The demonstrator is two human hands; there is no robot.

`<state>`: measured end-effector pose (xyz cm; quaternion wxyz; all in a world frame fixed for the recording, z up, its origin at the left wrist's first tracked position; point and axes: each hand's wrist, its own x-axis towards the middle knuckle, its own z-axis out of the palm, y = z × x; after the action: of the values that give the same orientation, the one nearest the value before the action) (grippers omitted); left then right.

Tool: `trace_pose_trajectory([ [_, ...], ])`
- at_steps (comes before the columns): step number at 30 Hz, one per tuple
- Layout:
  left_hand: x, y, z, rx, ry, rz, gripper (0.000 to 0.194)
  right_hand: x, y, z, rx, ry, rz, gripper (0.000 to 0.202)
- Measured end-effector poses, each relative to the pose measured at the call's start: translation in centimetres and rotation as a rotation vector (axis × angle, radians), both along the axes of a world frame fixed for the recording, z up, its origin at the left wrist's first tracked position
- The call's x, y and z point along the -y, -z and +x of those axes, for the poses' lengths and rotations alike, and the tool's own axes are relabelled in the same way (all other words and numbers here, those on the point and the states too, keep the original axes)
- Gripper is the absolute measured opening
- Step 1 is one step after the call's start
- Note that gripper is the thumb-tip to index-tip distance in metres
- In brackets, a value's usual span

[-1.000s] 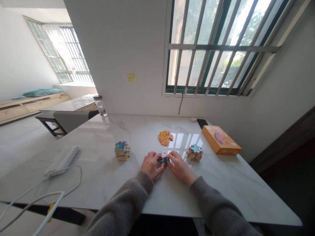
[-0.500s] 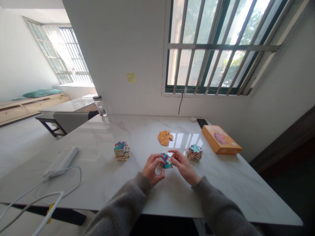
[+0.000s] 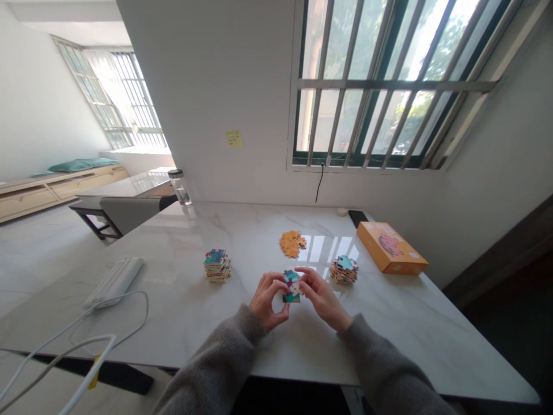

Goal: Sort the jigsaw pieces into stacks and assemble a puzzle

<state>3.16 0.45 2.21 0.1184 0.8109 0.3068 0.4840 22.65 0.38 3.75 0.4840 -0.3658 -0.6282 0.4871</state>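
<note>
Between my two hands is a small group of puzzle pieces (image 3: pixel 291 287), teal, purple and white, held just over the table. My left hand (image 3: pixel 269 300) grips its left side, fingers curled. On the right side, the thumb and fingers of my right hand (image 3: pixel 320 294) pinch it. A stack of puzzle pieces (image 3: pixel 218 266) stands to the left of my left hand. Another, less even stack (image 3: pixel 344 270) stands just beyond my right hand. Farther back lies a flat cluster of orange puzzle pieces (image 3: pixel 292 244).
At the right edge of the white table (image 3: pixel 181 323) lies an orange box (image 3: pixel 391 248), with a black phone (image 3: pixel 357 218) behind it. A white power strip (image 3: pixel 114 282) with cables lies on the left. A clear bottle (image 3: pixel 180 187) stands at the back left corner.
The held puzzle pieces have turned a little and now sit more upright between my hands. Both hands keep their hold. The whole view has shifted slightly.
</note>
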Motion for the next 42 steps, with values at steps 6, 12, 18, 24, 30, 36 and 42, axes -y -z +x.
trace_pose_trajectory([
  [6,-0.5,-1.9,-5.0,-0.026,-0.212,0.069,0.028,-0.8,0.8,0.8,0.055,0.165,0.093,0.037],
  [12,-3.8,-4.0,-14.5,-0.170,-0.411,0.085,0.019,-0.7,1.3,0.8,0.167,0.155,0.161,0.034],
  [18,-7.3,-3.7,-20.1,-0.235,-0.432,0.043,0.013,-0.3,1.0,0.6,0.269,0.137,0.185,0.032],
  [24,-8.2,-2.5,-20.6,-0.263,-0.467,-0.041,0.015,-0.3,1.0,0.8,0.297,0.140,0.211,0.032],
  [30,-6.4,-3.3,-18.2,-0.213,-0.537,0.104,0.026,-0.5,1.3,0.7,0.348,0.175,0.232,0.030],
  [36,-3.2,-2.8,-7.5,-0.352,-0.308,0.062,0.016,-1.1,2.1,0.8,0.481,0.244,0.312,0.029],
  [42,-3.5,0.0,0.0,-0.441,-0.291,-0.111,0.035,-1.2,2.5,1.0,0.509,0.245,0.347,0.033],
])
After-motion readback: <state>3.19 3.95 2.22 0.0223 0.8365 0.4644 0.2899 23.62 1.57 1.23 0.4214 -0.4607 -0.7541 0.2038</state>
